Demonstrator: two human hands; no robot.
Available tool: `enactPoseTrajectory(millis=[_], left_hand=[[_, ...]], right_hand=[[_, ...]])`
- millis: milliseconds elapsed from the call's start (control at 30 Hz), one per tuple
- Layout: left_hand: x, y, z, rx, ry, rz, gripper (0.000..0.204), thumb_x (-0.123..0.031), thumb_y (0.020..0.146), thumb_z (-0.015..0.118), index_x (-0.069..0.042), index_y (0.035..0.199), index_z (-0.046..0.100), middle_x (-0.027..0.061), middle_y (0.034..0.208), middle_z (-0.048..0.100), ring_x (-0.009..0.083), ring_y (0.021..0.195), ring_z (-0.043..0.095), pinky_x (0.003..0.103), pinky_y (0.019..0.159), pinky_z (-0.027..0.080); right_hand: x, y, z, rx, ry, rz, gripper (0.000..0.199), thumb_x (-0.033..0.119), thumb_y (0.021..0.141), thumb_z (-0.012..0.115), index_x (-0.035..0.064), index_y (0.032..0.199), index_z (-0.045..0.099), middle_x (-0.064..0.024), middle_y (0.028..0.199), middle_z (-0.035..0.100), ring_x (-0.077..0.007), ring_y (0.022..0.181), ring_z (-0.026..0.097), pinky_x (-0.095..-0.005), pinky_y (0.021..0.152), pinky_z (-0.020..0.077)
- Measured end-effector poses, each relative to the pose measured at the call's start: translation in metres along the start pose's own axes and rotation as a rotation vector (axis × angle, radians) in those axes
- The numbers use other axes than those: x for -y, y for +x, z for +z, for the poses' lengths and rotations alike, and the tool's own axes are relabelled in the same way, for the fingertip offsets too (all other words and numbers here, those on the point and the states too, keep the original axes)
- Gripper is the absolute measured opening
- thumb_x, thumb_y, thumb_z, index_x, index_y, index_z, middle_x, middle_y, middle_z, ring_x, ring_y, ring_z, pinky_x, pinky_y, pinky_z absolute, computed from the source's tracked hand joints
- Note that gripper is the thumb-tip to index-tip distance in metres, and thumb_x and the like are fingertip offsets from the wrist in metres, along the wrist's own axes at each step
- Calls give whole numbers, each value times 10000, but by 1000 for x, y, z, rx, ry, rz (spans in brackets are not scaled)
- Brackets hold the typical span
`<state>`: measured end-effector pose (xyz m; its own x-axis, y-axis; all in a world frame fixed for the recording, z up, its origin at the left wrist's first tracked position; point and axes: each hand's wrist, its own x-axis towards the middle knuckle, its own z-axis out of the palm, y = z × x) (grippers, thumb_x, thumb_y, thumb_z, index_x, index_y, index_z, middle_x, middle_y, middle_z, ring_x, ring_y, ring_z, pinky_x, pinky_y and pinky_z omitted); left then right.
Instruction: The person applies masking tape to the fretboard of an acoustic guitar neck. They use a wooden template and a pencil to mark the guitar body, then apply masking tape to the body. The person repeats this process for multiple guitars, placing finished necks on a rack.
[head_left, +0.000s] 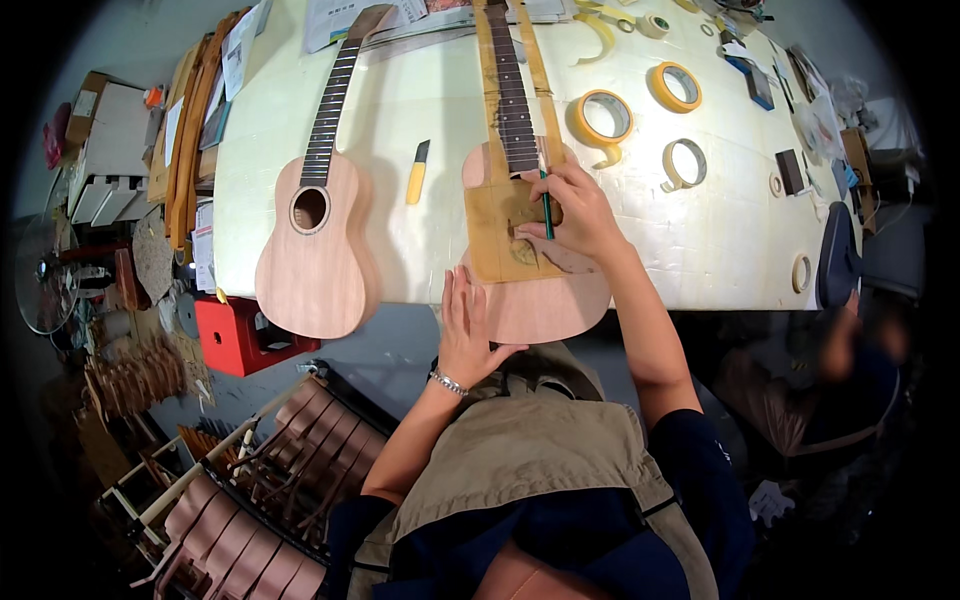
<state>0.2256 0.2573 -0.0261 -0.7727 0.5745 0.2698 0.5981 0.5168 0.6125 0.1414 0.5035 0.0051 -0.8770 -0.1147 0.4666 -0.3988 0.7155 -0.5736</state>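
Note:
An unfinished ukulele [548,310] of pale wood lies in front of me, its neck pointing away and its lower end at the table's near edge. Over the upper part of its body lies a yellow-brown see-through sheet [487,235] with cut-outs, and yellowish strips run along both sides of the neck. My right hand [590,215] pinches a slim green pencil [547,212], held nearly upright above the sheet; the hand covers part of the sheet. With fingers stretched out, my left hand [466,332] rests against the left lower edge of the ukulele body and the sheet's corner.
To the left lie a second ukulele [320,250] and a yellow-handled cutter knife [417,175]. Several tape rolls [603,117] are on the right side of the pale table [640,270]. A red stool [240,335] and a rack of ukulele bodies [225,540] stand at lower left; another person [850,380] sits at right.

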Motion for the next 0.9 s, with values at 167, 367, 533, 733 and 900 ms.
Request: enactPoseTrajectory(millis=[167,367,533,733,900], left_hand=[[2,-1,2,-26,-24,-4,1111,-453,620,781,-92,1451,138,321,1455,106,555,1294,177,581,1020,271],[1,3,-3,24,39,12,948,-464,591,783,-111,1371,376,328,1440,143,548,1274,221,555,1011,306],[4,1,-3,13,53,22,971,-466,566,785,-131,1381,378,323,1439,148,540,1272,231,546,1006,323],[4,1,-1,10,35,27,967,-475,569,783,-113,1372,385,318,1434,159,528,1269,248,543,1010,319],[4,-2,2,-10,38,41,943,-519,595,755,-78,1353,407,323,1422,187,519,1272,252,551,1026,288]], right_hand=[[18,-1,5,112,-96,143,426,193,566,833,69,878,572,-6,884,635,-247,899,570,-424,964,416],[43,-51,7,72,-114,114,367,130,721,703,66,1067,598,-21,820,602,-239,833,554,-401,1028,378],[74,-62,-7,-150,57,186,142,129,811,609,81,930,671,-42,883,631,-234,741,504,-354,687,388],[76,-72,13,-73,-14,65,119,120,696,713,116,805,665,16,763,626,-180,695,516,-306,632,373],[71,-62,-8,30,-264,74,110,104,697,714,127,791,662,19,695,599,-188,717,537,-318,648,369]])
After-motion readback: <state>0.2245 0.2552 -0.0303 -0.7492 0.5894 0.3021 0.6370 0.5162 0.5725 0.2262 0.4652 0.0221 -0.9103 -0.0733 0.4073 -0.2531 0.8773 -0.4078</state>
